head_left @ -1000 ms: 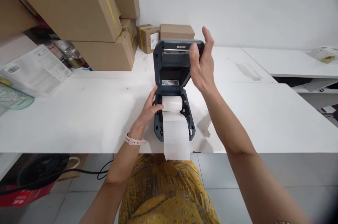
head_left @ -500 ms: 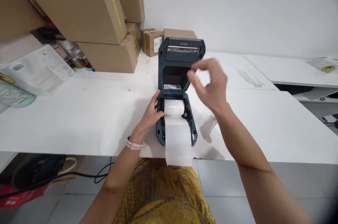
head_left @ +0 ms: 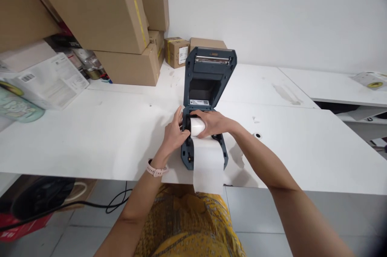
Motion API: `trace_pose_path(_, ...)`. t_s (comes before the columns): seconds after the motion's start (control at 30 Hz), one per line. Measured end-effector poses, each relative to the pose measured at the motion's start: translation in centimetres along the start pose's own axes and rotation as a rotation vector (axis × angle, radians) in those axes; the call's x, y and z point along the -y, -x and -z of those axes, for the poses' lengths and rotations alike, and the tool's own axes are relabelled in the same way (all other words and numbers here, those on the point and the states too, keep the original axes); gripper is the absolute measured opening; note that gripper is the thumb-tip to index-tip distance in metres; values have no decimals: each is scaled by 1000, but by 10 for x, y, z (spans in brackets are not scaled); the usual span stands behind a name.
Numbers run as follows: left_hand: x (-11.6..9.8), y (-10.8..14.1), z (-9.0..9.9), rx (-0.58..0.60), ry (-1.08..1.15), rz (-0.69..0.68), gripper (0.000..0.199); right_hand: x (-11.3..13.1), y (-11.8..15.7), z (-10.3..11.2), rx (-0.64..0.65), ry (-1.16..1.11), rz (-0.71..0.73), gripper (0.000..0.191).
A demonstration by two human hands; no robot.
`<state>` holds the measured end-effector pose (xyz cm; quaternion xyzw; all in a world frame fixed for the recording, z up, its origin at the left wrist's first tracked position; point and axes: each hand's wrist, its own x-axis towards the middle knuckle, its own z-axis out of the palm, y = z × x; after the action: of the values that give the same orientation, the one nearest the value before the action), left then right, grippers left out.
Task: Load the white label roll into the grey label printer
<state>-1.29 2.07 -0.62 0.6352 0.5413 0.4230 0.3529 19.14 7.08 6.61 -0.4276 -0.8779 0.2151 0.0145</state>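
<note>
Head view: note white roll (head_left: 197, 127) inside open printer (head_left: 208, 69); see right hand (head_left: 213, 122) with fingers clamped on roll, left hand (head_left: 174, 136) with fingers apart, touching printer's left wall

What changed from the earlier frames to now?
The right hand let go of the lid and came down onto the paper roll, gripping it. The left hand stayed at the left side of the printer, the lid open and the paper strip hanging out.
</note>
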Motion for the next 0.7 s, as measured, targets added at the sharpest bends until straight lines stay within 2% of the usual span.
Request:
trace_pose_path(0.1,0,0,0,7,43,16,103,-12,18,20,-10,-291,196,96)
trace_pose_path(0.17,-1,0,-1,16,80,28,102,-22,40,36,-101,-458,250,102)
trace_pose_path(0.27,-3,1,-1,15,69,50,101,-45,79,56,-332,-601,110,109)
trace_pose_path(0.33,-4,2,-2,10,51,48,100,-66,98,60,-433,-597,-12,103)
trace_pose_path(0.4,-4,2,-2,3,55,35,99,-88,106,55,-475,-557,-78,87)
trace_pose_path(0.5,-2,1,-3,-11,64,23,97,-114,100,35,-513,-529,-143,70)
trace_pose_path(0.6,-2,0,-3,-28,78,5,95,-122,86,11,-502,-537,-208,68)
trace_pose_path(0.7,-4,0,-2,-17,73,4,93,-121,82,-2,-441,-558,-234,71)
